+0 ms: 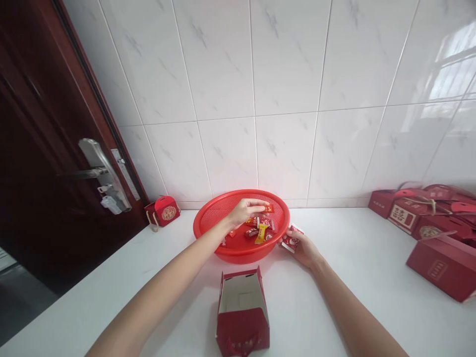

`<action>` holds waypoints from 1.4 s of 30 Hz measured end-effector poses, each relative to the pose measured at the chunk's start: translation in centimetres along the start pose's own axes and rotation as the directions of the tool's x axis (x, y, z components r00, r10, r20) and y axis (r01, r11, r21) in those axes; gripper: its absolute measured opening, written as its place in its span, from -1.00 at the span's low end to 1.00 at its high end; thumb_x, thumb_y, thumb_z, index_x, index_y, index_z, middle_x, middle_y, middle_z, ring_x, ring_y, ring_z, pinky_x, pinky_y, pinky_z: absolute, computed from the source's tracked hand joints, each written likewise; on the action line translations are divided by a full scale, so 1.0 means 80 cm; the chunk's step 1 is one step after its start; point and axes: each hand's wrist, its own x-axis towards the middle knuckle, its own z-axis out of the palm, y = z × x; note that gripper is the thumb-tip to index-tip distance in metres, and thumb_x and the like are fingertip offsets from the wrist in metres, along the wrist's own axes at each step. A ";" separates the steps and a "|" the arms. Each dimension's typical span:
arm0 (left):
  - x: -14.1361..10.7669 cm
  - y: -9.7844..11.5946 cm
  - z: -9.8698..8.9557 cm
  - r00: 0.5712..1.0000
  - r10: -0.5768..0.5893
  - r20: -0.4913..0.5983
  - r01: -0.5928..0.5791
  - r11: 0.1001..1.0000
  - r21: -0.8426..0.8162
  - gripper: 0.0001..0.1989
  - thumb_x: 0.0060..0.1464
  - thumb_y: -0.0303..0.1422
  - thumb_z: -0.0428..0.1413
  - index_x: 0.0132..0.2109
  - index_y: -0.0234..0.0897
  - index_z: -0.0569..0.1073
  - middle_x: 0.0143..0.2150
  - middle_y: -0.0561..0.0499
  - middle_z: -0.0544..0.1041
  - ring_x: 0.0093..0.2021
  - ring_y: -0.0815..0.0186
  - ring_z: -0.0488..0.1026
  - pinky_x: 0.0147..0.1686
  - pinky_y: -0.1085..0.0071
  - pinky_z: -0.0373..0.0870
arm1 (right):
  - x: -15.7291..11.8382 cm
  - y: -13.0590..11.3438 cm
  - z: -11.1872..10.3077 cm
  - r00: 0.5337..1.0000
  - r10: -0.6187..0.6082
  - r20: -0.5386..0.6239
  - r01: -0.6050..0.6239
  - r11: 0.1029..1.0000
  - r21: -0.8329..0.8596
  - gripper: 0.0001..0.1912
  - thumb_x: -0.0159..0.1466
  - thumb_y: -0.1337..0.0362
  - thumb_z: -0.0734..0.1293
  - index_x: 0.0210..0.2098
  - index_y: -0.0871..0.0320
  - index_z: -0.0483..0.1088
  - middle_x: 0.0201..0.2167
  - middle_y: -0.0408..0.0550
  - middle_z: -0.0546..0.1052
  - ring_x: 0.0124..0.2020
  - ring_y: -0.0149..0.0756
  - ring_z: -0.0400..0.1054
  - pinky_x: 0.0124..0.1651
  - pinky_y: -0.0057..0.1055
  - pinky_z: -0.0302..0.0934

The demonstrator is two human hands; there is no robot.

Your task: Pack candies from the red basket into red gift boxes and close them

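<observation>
My left hand (243, 212) is over the red plastic basket (208, 233), closed on a small red-orange wrapped candy (269, 208). Several wrapped candies lie on the basket's floor below it, among them a yellow candy (261, 233). At the basket's right rim, my right hand (303, 249) grips a red-and-white candy packet (291, 239), its fingertips close to the rim. Nearer to me stands an open dark red gift box (243, 325), its pale inside showing and nothing visible in it.
Against the wall at left sits a small red gift box (166, 212) with rope handles. Several red gift boxes (435, 263) are stacked at right. White tiles (282, 158) rise behind the white table (178, 297); a dark wooden door (44, 148) is at left.
</observation>
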 end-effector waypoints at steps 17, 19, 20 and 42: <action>0.001 -0.005 0.010 0.999 0.053 0.006 -0.054 0.991 0.121 -0.57 -0.21 -0.13 0.46 -0.26 -0.37 0.68 -0.29 -0.14 0.67 -0.27 0.20 0.56 -0.21 0.33 0.44 | 0.001 -0.008 0.020 0.992 -0.117 -0.054 0.117 0.993 -0.011 -0.51 -0.05 0.00 0.58 -0.67 0.11 0.27 -0.75 -0.28 0.20 -0.66 -0.47 0.07 -0.50 -0.42 0.12; 0.001 -0.005 0.008 0.999 0.052 0.003 -0.052 0.985 0.164 -0.53 -0.20 -0.08 0.44 -0.23 -0.37 0.67 -0.26 -0.16 0.67 -0.24 0.17 0.57 -0.21 0.31 0.46 | 0.000 -0.018 0.027 0.986 -0.154 -0.063 0.155 0.988 0.022 -0.55 -0.07 0.01 0.60 -0.65 0.12 0.33 -0.76 -0.29 0.19 -0.65 -0.48 0.08 -0.49 -0.43 0.14; 0.000 -0.005 0.006 0.999 0.052 0.003 -0.051 0.982 0.183 -0.51 -0.19 -0.06 0.43 -0.22 -0.37 0.67 -0.24 -0.16 0.67 -0.23 0.16 0.57 -0.20 0.30 0.46 | -0.001 -0.023 0.030 0.983 -0.171 -0.068 0.174 0.984 0.038 -0.55 -0.08 0.01 0.61 -0.65 0.12 0.34 -0.75 -0.28 0.21 -0.65 -0.47 0.10 -0.48 -0.43 0.15; -0.002 0.000 0.011 0.997 0.007 0.076 -0.015 0.994 0.112 -0.54 -0.19 -0.15 0.47 -0.17 -0.34 0.65 -0.26 -0.09 0.66 -0.23 0.21 0.57 -0.18 0.34 0.46 | -0.014 -0.080 0.085 0.945 -0.137 -0.298 0.021 0.932 -0.363 -0.61 -0.21 0.20 0.67 -0.43 0.19 0.57 -0.57 -0.19 0.49 -0.46 -0.36 0.38 -0.30 -0.40 0.36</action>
